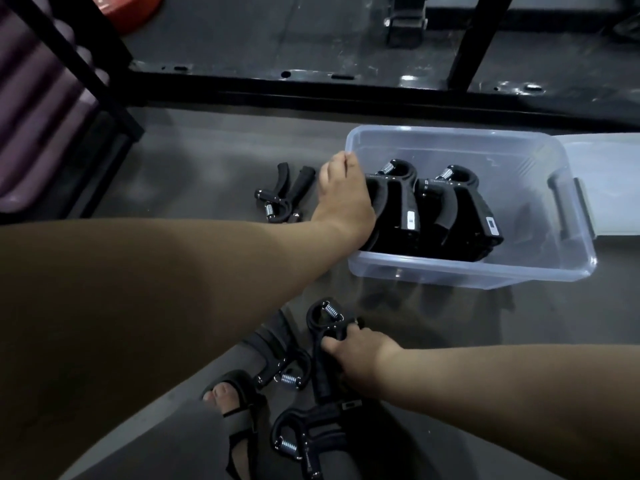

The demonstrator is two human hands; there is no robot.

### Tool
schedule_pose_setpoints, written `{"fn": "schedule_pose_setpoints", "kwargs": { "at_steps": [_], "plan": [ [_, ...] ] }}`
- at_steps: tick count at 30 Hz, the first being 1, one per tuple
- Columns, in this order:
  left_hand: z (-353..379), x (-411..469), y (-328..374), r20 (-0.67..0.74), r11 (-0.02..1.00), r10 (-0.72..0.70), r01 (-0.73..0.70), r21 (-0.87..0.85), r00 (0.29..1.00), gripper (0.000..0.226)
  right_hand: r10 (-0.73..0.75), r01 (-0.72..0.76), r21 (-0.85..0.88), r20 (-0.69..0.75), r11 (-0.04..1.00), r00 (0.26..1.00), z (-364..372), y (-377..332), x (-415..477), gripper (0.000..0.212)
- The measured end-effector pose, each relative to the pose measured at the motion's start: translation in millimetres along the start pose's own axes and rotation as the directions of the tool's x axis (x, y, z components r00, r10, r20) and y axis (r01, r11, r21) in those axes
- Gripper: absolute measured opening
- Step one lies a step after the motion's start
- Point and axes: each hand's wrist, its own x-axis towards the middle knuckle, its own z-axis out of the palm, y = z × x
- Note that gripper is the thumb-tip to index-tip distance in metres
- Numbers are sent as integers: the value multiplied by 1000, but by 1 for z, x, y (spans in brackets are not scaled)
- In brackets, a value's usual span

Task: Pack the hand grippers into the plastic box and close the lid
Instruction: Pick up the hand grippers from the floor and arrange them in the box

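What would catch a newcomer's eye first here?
A clear plastic box on the floor, right of centre, holds rows of black hand grippers, with the left hand at its left end. Nearer, the right hand grips another hand gripper beside a sandalled foot.

Left hand (343,199) extended, grasp unclear; right hand (360,358) grips hand gripper (320,375).
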Motion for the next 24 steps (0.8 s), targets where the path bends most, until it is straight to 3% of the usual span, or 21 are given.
{"fn": "schedule_pose_setpoints", "kwargs": {
  "at_steps": [4, 8, 10, 12, 13, 16, 21, 24],
  "plan": [
    [1, 0, 0, 2, 1000, 7, -7, -1, 1000, 72, -14, 12, 53, 28, 999, 1000, -24, 3, -11, 50],
    [1, 1, -1, -4, 1000, 8, -8, -7, 1000, 71, -10, 5, 397, 11, 918, 1000, -45, 21, -28, 23],
    [2, 1, -2, -9, 1000, 6, -7, -7, 1000, 70, -25, -57, 700, 106, 712, 994, -50, 32, -40, 9],
    [2, 1, -2, -11, 1000, 0, -1, -8, 1000, 69, -131, -139, 902, 209, 408, 969, -56, 47, -60, 18],
    [2, 1, -2, -9, 1000, -4, 4, -7, 1000, 69, -211, -145, 938, 218, 314, 953, -59, 55, -72, 22],
    [3, 1, -2, -16, 1000, 3, -3, 5, 1000, 69, -322, -116, 977, 170, 178, 931, -64, 76, -103, 29],
    [2, -1, 1, -24, 1000, 3, -2, 14, 1000, 71, -270, -37, 992, 3, -123, 963, -82, 98, -144, 44],
    [2, -1, 2, -34, 1000, -4, 5, 8, 999, 71, -241, 104, 974, -152, -200, 959, -98, 102, -162, 47]
  ]
}}
